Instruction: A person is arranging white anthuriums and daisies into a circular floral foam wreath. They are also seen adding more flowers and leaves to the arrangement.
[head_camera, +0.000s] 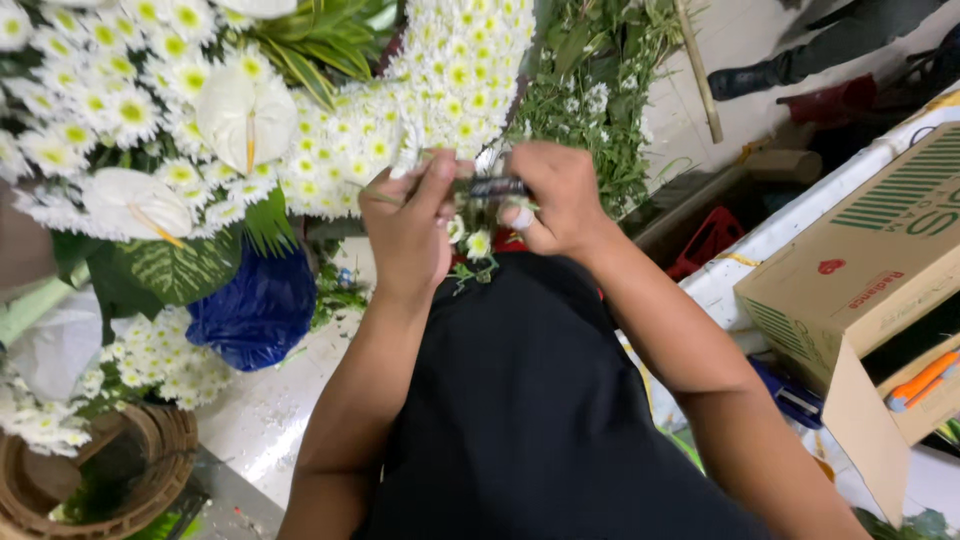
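the right hand (560, 200) is clenched on a small dark tool (492, 186), probably snips or a stapler, held level just in front of the chest. the left hand (408, 225) pinches a thin green stem (385, 193) between thumb and forefinger, and its tip meets the tool's left end. a few small white daisy-like blooms (478, 243) hang just under both hands, touching the fingers.

to do this well, i judge the stem should stay taut and square to the tool, with the left fingertips kept back from the working end.

room is tight on the far side: the big white chrysanthemum arrangement (330, 140) with white anthuriums (245, 115) stands right behind the knuckles. a blue plastic wrap (262, 310) sits lower left, a wicker basket (150, 470) near left. on the right, a cardboard box (860, 270) stands well apart from the elbow. the freest space is near, toward the black apron (530, 420).
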